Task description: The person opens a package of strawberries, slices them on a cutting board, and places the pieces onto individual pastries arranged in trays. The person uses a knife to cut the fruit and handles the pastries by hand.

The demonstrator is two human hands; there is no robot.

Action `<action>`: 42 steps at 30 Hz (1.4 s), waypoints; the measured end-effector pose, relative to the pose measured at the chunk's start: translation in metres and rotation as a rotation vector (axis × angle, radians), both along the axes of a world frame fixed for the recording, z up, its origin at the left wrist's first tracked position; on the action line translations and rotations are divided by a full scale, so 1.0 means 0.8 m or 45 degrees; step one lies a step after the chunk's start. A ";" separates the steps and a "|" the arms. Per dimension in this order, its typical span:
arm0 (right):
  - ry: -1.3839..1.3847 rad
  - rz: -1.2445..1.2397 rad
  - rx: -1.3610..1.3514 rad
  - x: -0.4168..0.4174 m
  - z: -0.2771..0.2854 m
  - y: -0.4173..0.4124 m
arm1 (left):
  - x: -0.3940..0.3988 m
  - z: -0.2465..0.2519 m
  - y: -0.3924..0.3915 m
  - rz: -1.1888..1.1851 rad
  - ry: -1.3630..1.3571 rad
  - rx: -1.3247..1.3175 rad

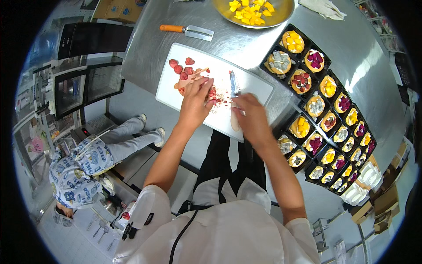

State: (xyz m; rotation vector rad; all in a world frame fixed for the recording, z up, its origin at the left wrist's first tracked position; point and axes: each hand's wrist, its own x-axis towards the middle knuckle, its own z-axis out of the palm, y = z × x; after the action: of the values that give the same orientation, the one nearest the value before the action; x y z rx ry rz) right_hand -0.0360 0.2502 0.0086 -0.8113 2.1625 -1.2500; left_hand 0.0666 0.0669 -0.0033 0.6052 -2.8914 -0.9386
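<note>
On a white cutting board (260,86) smeared with red juice, my left hand (196,100) bends over chopped strawberry pieces (214,94). Its thumb and fingers are apart around them, with the fingertips close to the board. Whole strawberries (178,69), several of them, sit at the board's far left corner. A knife (234,120) with a pale handle lies along the board to the right of the pieces. My right hand (252,114), slightly blurred, has its fingertips over the knife where blade meets handle. Whether they grip it is unclear.
Black trays (305,104) of fruit-topped tarts line the right side. Beyond the board are a peeler (197,32) with a wooden handle, a metal bowl (219,10) of mango cubes and a cloth (323,8). A person (82,165) in a patterned top stands at left.
</note>
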 end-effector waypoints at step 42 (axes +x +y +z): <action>0.075 -0.134 -0.056 0.019 -0.021 -0.114 | 0.025 -0.020 -0.005 0.261 -0.128 0.335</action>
State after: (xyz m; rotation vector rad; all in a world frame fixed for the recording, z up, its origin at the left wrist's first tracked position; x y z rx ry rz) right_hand -0.0205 0.1592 -0.0080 -0.7699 2.2573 -1.3454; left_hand 0.0870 0.0628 -0.0196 0.9714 -2.7384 -1.2996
